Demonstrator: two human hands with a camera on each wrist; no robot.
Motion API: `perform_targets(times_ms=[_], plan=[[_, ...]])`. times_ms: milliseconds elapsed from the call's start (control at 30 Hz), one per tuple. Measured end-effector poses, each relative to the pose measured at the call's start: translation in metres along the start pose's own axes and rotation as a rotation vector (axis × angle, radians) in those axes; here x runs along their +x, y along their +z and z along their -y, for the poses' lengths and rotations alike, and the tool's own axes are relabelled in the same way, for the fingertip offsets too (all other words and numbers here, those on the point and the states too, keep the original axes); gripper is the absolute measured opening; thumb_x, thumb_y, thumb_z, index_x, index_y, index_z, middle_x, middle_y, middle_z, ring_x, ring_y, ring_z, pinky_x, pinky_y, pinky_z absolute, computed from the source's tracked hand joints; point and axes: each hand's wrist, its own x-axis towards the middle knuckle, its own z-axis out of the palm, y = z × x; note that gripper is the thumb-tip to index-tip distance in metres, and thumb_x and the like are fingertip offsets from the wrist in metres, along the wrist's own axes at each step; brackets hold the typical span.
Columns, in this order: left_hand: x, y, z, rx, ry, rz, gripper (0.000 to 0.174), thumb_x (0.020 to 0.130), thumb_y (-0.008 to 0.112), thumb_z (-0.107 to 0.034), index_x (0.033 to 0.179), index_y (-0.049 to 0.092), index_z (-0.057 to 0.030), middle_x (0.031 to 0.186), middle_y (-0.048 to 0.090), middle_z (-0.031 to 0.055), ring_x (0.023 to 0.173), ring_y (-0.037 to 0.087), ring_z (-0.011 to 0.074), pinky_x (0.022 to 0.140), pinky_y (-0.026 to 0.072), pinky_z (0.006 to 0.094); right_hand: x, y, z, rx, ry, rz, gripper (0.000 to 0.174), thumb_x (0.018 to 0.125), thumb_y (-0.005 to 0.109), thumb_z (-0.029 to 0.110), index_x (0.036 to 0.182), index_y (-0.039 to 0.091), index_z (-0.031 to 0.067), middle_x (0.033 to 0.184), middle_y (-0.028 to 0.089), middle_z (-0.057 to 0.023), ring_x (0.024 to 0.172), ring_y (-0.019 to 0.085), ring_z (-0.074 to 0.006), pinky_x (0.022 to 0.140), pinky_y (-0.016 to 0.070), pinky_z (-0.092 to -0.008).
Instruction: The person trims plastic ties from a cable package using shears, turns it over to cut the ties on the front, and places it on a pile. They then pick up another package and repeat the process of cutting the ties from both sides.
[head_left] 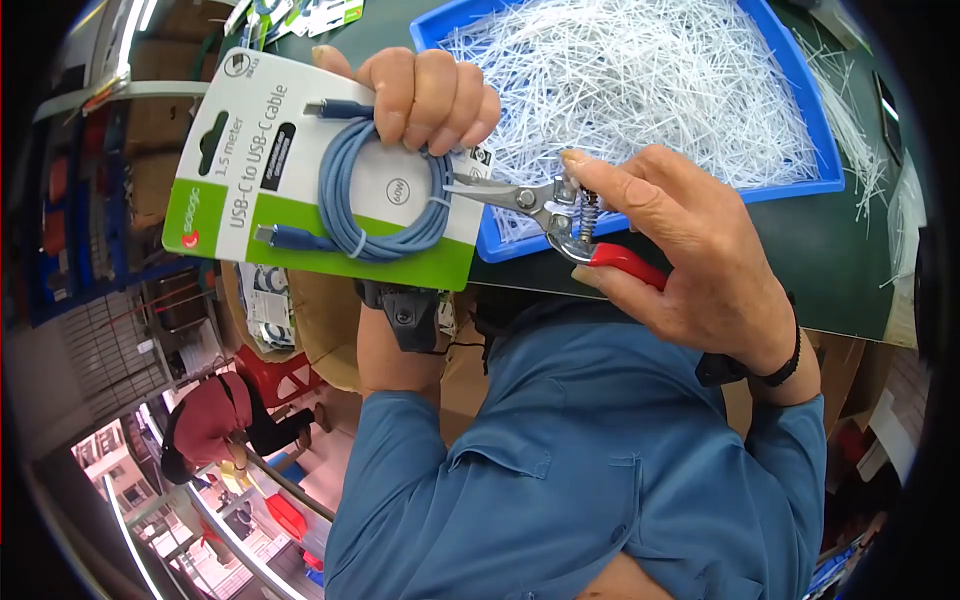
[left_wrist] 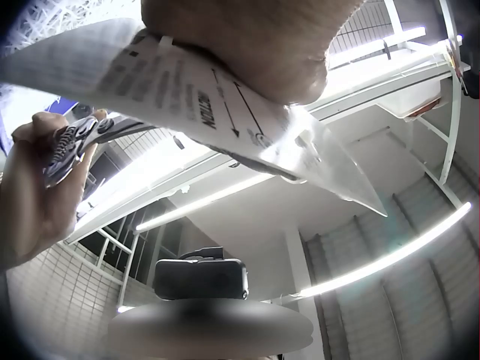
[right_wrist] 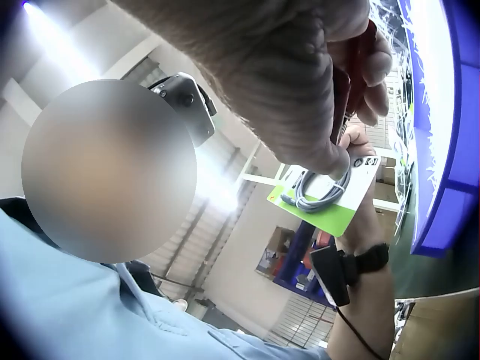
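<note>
My left hand (head_left: 430, 100) grips the top edge of a USB-C cable card (head_left: 220, 215), white and green, tilted in front of me. A coiled blue cable (head_left: 335, 190) lies on the card's front, bound with thin white ties. In my right hand (head_left: 710, 250) are pruning shears (head_left: 530, 197) with red handles and a coil spring. Their blade tips reach the right side of the coil, right by a white tie. The left wrist view shows the card's printed back (left_wrist: 202, 112); in the right wrist view the shears' red handles (right_wrist: 364, 67) sit within the right hand's grip.
A blue tray (head_left: 825, 160) heaped with white plastic strips (head_left: 640, 80) stands on the dark green table (head_left: 840, 285). More strips (head_left: 845, 120) lie to its right. Packaged cards (head_left: 265, 305) sit in a cardboard box at lower left. Another person (head_left: 215, 420) bends over farther off.
</note>
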Motion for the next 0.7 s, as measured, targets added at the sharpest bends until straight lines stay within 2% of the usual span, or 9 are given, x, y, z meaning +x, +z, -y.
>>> perform_targets(times_ms=[33,133,167,267,567,667,700], plan=[[0.001,0.003,0.003,-0.001,-0.001,0.009,0.063,0.117,0.021,-0.048,0.076,0.057,-0.0165,0.077,0.049,-0.0017,0.082,0.05,0.015,0.088,0.0444,0.0349,0.001,-0.001,0.0,-0.007,0.0,-0.006,0.081,0.07,0.089,0.008,0.146,0.061,0.0097,0.095,0.061,-0.0124,0.081,0.062,-0.0297,0.071,0.0512,-0.0401],[0.003,0.028,0.016,0.104,0.176,-0.346,0.068,0.117,0.017,-0.049,0.074,0.06,-0.0189,0.094,0.053,-0.0001,0.102,0.051,0.017,0.104,0.0396,0.038,0.005,-0.002,-0.002,-0.116,-0.006,-0.033,0.081,0.07,0.09,0.009,0.146,0.061,0.0109,0.096,0.061,-0.012,0.082,0.062,-0.03,0.071,0.0519,-0.0403],[0.003,0.027,0.017,0.102,0.174,-0.344,0.068,0.117,0.017,-0.049,0.074,0.06,-0.0189,0.094,0.053,-0.0001,0.102,0.051,0.017,0.104,0.0396,0.038,0.005,-0.002,-0.003,-0.118,-0.004,-0.036,0.081,0.07,0.09,0.009,0.146,0.061,0.0109,0.096,0.061,-0.012,0.082,0.062,-0.03,0.071,0.0519,-0.0403],[0.0,0.025,0.022,0.08,0.165,-0.347,0.072,0.117,0.014,-0.048,0.07,0.061,-0.0206,0.108,0.052,0.0006,0.115,0.046,0.0182,0.116,0.0309,0.0406,0.005,-0.002,-0.005,-0.188,-0.019,-0.058,0.08,0.069,0.09,0.009,0.145,0.062,0.0121,0.097,0.062,-0.0112,0.082,0.063,-0.0292,0.071,0.053,-0.0402],[-0.005,0.026,0.034,-0.15,0.024,-0.355,0.071,0.117,0.015,-0.043,0.065,0.058,-0.0208,0.106,0.054,0.0011,0.114,0.048,0.0195,0.115,0.0342,0.0387,0.002,-0.005,-0.014,-0.241,-0.045,-0.045,0.076,0.07,0.088,0.006,0.142,0.065,0.0132,0.098,0.063,-0.0096,0.082,0.064,-0.027,0.07,0.0548,-0.0388],[-0.006,0.041,0.036,-0.235,-0.078,-0.521,0.07,0.117,0.015,-0.043,0.065,0.057,-0.0204,0.106,0.054,0.0019,0.112,0.049,0.0201,0.113,0.0371,0.0378,0.002,-0.014,-0.015,-0.288,-0.085,-0.017,0.076,0.069,0.088,0.005,0.142,0.065,0.014,0.098,0.063,-0.0091,0.083,0.064,-0.0262,0.07,0.055,-0.0383],[-0.004,0.044,0.038,-0.239,-0.08,-0.522,0.07,0.117,0.015,-0.043,0.065,0.057,-0.0204,0.106,0.054,0.0019,0.112,0.049,0.0201,0.113,0.0371,0.0378,0.002,-0.017,-0.016,-0.288,-0.081,-0.016,0.076,0.069,0.088,0.005,0.142,0.065,0.014,0.098,0.063,-0.0091,0.083,0.064,-0.0262,0.07,0.055,-0.0383]])
